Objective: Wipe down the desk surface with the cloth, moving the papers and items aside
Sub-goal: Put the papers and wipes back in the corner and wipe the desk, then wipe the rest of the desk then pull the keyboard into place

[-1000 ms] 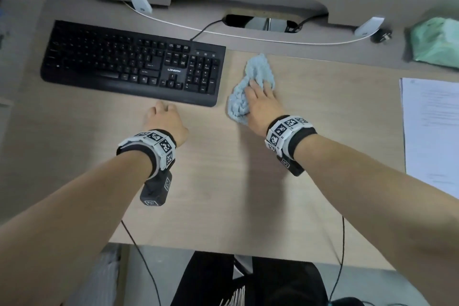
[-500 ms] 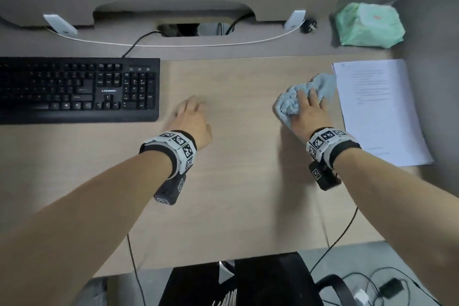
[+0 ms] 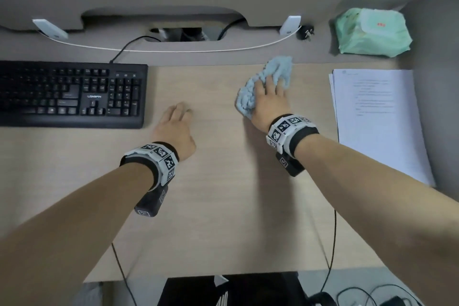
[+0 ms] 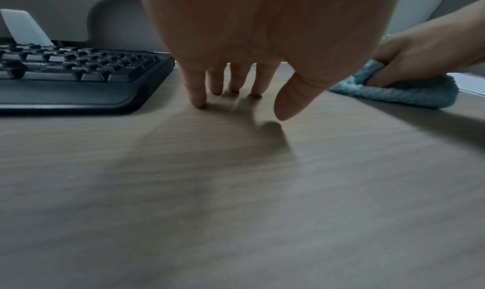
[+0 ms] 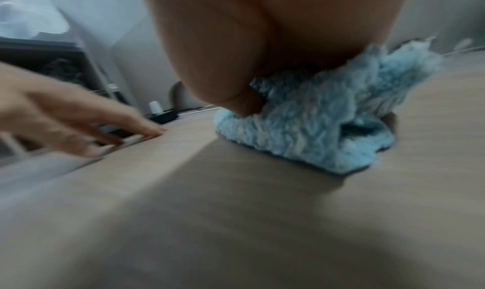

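Note:
A bunched light-blue cloth [image 3: 280, 68] lies on the wooden desk [image 3: 223, 194], toward its back edge. My right hand [image 3: 269, 97] lies on top of it, palm down, thumb and fingers curled over the folds. The left wrist view shows the cloth [image 4: 406, 94] pinched up between that hand's [image 4: 419, 50] thumb and fingers. In the right wrist view my thumb digs into the cloth [image 5: 315, 127]. My left hand [image 3: 177, 122] holds nothing; its fingertips [image 4: 199, 102] touch the bare desk just right of the black keyboard [image 3: 69, 93]. A stack of white papers [image 3: 377, 117] lies to the right of the cloth.
A green wipes pack [image 3: 372, 32] sits at the back right by the wall. A white cable [image 3: 161, 50] and a black plug [image 3: 306, 32] lie along the back strip. The desk's front edge [image 3: 223, 277] is near my body.
The cloth swept right from the keyboard to the papers' edge. It has since slid back left and toward the rear. My left hand stays just right of the keyboard.

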A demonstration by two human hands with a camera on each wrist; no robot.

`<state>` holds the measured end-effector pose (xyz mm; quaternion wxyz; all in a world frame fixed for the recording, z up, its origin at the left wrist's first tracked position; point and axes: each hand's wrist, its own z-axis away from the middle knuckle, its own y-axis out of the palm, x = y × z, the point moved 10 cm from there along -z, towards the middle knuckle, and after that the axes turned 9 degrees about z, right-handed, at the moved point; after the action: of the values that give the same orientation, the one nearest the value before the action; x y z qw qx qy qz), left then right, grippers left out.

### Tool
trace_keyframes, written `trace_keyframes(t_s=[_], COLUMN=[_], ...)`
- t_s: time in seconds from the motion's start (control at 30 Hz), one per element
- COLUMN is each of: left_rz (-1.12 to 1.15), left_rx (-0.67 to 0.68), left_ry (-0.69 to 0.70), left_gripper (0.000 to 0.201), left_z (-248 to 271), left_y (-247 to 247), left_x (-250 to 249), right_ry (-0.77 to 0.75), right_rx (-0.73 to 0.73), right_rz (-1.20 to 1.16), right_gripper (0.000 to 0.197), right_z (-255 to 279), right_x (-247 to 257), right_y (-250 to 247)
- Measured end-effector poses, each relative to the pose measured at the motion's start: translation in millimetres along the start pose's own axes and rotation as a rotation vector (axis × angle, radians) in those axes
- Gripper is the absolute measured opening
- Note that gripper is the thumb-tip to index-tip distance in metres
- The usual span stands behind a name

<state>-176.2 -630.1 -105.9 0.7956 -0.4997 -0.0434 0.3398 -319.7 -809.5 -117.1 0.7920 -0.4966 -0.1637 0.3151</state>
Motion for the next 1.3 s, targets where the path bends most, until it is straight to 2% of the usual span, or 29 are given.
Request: trace_keyframes(t_s=[0.07, 0.17, 0.27, 0.33, 0.4, 0.5, 0.67, 0.77, 0.87, 1.0, 1.17, 1.3], left_rz=[0.037, 0.205, 0.369, 0.41, 0.414, 0.424, 0.461, 0.536, 0.606, 0.62, 0.692, 0.742], left_rx=[0.043, 0.059, -0.095, -0.189, -0.231, -0.253, -0.293, -0.355, -0.4, -0.483, -0.453, -0.415], left_ry=[0.005, 0.004, -0.061, -0.158, -0.252, -0.346, -0.481, -0.559, -0.595, -0.612, -0.67, -0.702], left_gripper=[0.074, 0.065, 0.041, 0.023, 0.016, 0.019, 0.019, 0.027, 0.034, 0.047, 0.077, 0.071], left_z=[-1, 1, 11, 23, 36, 53, 83, 97, 98, 92, 70, 54], left_y=[-1, -17, -55, -76, -93, -111, -140, -157, -164, -173, -171, -168], left_x=[2, 10, 48, 89, 132, 198, 322, 390, 438, 479, 502, 511], right_ry=[-0.129, -0.255, -0.27, -0.278, -0.292, -0.306, -0.347, -0.334, -0.231, 0.035, 0.333, 0.433], right_rx=[0.007, 0.003, 0.027, 0.043, 0.07, 0.072, 0.085, 0.091, 0.039, -0.096, -0.088, -0.026], right_rz=[0.047, 0.016, -0.094, -0.114, -0.126, -0.184, -0.33, -0.315, -0.317, -0.472, -0.669, -0.741], right_gripper=[0.089, 0.073, 0.062, 0.061, 0.061, 0.06, 0.064, 0.068, 0.064, 0.049, 0.074, 0.07], right_z=[14, 34, 47, 58, 72, 86, 94, 87, 64, 25, -4, -11], right_x=[43, 95, 133, 160, 190, 241, 355, 400, 400, 357, 302, 290], right_y=[-1, -10, -29, -38, -41, -42, -45, -55, -71, -86, -71, -58])
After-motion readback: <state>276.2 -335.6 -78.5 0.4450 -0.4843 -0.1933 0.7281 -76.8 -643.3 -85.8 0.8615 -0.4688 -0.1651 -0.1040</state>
